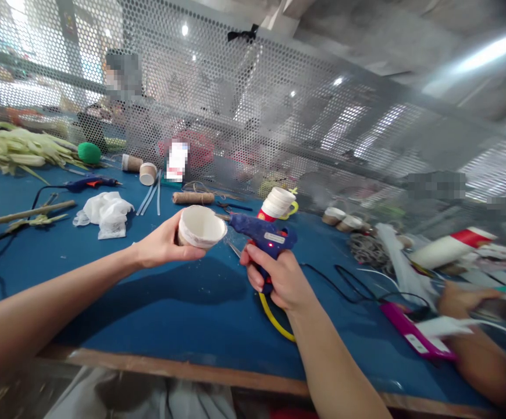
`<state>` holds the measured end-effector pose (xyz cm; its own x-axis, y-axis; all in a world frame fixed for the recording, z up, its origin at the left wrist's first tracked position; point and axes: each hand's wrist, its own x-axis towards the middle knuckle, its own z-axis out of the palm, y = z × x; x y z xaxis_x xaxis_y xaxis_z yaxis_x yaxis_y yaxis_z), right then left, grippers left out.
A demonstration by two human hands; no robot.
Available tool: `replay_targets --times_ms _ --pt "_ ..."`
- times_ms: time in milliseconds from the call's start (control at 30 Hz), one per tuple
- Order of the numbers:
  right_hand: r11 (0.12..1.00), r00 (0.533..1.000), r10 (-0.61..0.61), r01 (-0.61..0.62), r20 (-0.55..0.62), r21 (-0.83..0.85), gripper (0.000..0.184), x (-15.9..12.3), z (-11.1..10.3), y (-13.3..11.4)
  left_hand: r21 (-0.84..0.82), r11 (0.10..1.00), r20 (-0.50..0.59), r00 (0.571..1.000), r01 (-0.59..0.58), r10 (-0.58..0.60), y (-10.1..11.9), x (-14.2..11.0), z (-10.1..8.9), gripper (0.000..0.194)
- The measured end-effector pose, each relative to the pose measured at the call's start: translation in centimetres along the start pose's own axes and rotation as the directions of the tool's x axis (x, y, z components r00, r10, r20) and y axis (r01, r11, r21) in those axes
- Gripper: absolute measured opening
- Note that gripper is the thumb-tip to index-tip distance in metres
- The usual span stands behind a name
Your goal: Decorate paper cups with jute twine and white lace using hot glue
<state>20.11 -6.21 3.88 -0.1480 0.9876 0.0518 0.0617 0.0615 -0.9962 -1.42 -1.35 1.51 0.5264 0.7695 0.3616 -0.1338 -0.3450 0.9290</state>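
My left hand (161,241) clasps the round white cup (203,227) mouth-up above the blue counter (209,343), seemingly keeping its rim clear for the navy plastic glue gun (264,233) my right hand (281,276) grips by its handle.

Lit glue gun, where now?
Head view, just right of centre: the glue gun is in the right hand, nozzle near the rim of the pale cup in the left hand.

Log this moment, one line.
left hand: holds round white-lined cup | right hand: grips blue plastic glue gun | nozzle: at cup rim, contact unclear | gun light: red
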Motion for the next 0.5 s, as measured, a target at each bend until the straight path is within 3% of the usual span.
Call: replay_targets --times_ms 233,367,500 --pt "0.922 0.986 -0.152 0.117 -0.068 -0.37 0.028 -0.2 -0.5 -0.2 0.067 0.997 -0.014 1.0 0.026 -0.025 0.0 0.0 -0.1 0.067" --pt "0.818 0.981 -0.157 0.067 -0.11 -0.571 0.028 -0.2 -0.9 -0.5 0.158 0.985 -0.036 0.997 0.069 -0.064 -0.1 0.0 -0.2 0.066" --pt "0.743 0.99 -0.098 0.003 -0.104 -0.67 0.028 -0.4 -1.0 -1.1 0.283 0.956 -0.04 0.997 0.081 -0.072 -0.1 0.1 -0.2 0.063"
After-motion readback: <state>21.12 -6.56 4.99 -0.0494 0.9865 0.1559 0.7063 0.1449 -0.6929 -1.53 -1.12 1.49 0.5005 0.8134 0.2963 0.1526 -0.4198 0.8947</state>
